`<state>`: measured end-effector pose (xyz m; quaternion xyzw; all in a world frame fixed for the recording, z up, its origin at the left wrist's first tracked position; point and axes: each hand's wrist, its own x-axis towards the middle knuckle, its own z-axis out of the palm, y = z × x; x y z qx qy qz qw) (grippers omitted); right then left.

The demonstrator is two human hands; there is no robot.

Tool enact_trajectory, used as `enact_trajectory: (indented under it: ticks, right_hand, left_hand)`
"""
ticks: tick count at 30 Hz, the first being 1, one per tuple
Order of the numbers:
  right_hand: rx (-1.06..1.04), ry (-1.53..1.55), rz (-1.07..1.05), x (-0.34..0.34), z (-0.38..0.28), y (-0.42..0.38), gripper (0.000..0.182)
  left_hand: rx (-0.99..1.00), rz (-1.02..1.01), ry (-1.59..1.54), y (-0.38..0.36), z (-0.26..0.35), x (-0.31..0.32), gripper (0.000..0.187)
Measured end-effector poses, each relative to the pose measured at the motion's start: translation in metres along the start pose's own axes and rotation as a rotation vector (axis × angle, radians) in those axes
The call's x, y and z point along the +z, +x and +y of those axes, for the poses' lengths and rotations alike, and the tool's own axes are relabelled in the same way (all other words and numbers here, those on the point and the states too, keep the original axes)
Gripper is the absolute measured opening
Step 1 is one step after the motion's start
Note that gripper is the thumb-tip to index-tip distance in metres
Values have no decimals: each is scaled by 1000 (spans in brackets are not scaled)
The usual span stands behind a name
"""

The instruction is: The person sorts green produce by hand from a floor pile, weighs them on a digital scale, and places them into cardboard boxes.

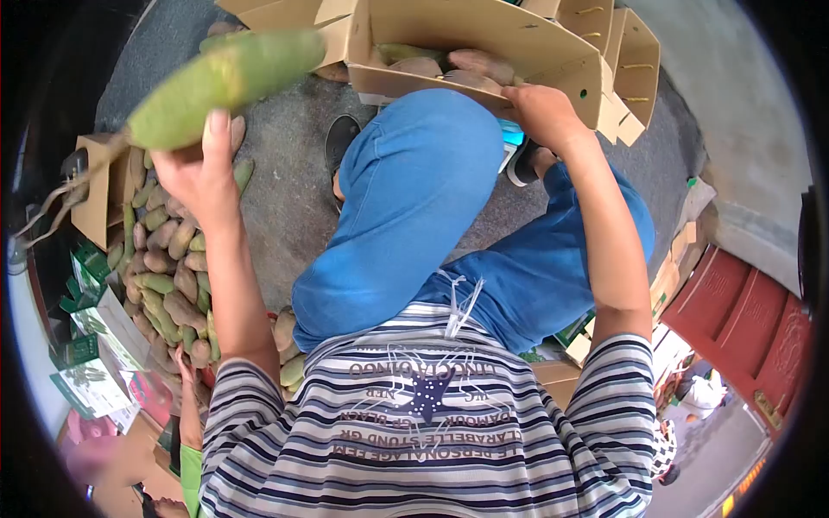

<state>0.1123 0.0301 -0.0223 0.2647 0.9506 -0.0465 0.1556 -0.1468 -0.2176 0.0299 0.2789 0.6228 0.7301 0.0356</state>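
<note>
My left hand (203, 173) is raised at the upper left, closed around a large, long green mango (220, 82) with a yellowish patch. The mango is slightly blurred, and a long thin brown stem trails from its left end. In front of my knees stands an open cardboard box (484, 33) with several green and pinkish-brown mangoes (484, 65) in it. My right hand (544, 112) grips the near edge of this box at its right part, fingertips over the rim.
A large heap of mangoes (173, 268) covers the floor at left. Beyond it stand a small cardboard box (97, 194) and printed white-green cartons (108, 328). More open boxes (637, 73) are at upper right. Another person's green sleeve (190, 475) and hand (184, 367) show at lower left.
</note>
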Motion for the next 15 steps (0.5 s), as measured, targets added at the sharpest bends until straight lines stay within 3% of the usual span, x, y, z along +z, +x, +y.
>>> enact_trajectory:
  ticks: [2,3,4,6,7,9,12,15]
  right_hand:
    - [-50,-38,41,5,4,-1,17]
    - [-35,-35,40,6,5,-2,16]
    - [-24,-32,40,6,3,-1,14]
    - [-27,-21,57,6,2,-1,12]
    - [-41,-13,72,8,3,-1,12]
    - [-33,-11,99,9,4,-3,13]
    - [2,-11,128,8,0,-4,16]
    - [3,6,128,1,-2,-9,20]
  left_hand:
    - [173,-133,26,16,15,41,29]
    - [378,-246,143,27,9,58,35]
    - [530,-277,450,30,14,78,39]
    - [755,-528,732,30,10,116,42]
    - [432,-777,1051,23,19,122,81]
    - [553,-645,707,9,-7,112,43]
    - [442,-592,731,-7,-30,69,42]
    - [288,-664,819,-26,-73,16,42]
